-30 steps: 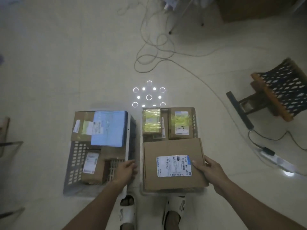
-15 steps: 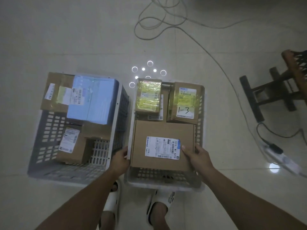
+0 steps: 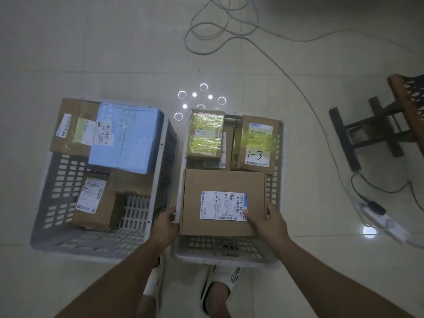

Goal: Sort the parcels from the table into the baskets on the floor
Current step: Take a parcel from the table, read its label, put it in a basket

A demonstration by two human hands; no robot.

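Head view: white slippers (image 3: 220, 285) on the tiled floor (image 3: 91, 42). Left hand (image 3: 165, 228) grips the near-left edge of the flat cardboard parcel (image 3: 223, 203); right hand (image 3: 269, 222) grips its near-right corner, thumb on the label. Parcel sits low inside the right basket (image 3: 277, 198), at its near end. Beyond it, two yellow-taped parcels (image 3: 205, 134). Left basket (image 3: 52, 180) holds a blue parcel (image 3: 126, 141) over brown boxes.
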